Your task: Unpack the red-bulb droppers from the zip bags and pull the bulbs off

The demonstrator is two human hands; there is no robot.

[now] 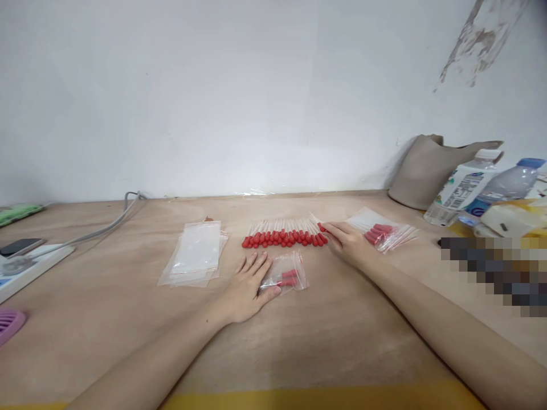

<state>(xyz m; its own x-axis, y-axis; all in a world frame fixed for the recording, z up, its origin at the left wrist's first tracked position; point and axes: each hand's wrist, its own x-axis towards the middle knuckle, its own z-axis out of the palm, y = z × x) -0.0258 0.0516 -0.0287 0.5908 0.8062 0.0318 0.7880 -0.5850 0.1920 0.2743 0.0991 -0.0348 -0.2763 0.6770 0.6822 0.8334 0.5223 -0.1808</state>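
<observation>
My left hand [250, 287] lies flat with its fingers spread, over the left part of a clear zip bag [276, 265] that has a few red tips inside. Behind that bag, a long row of red-tipped pale sticks [282, 236] lies side by side, red ends toward me. At the row's right end my right hand [346, 242] pinches a red-tipped stick [321, 226] between thumb and fingers. To its right, a fanned stack of filled zip bags [382, 233] shows red tips through the plastic. On the left rests a stack of flat zip bags [198, 247].
At the right back stand a grey-brown container [416, 173], a labelled bottle [459, 191] and a blue-capped bottle [506, 182]. At left are a power strip [38, 265] with its grey cable [102, 229], a phone [21, 246] and a purple object [11, 326]. A wall [256, 102] bounds the table.
</observation>
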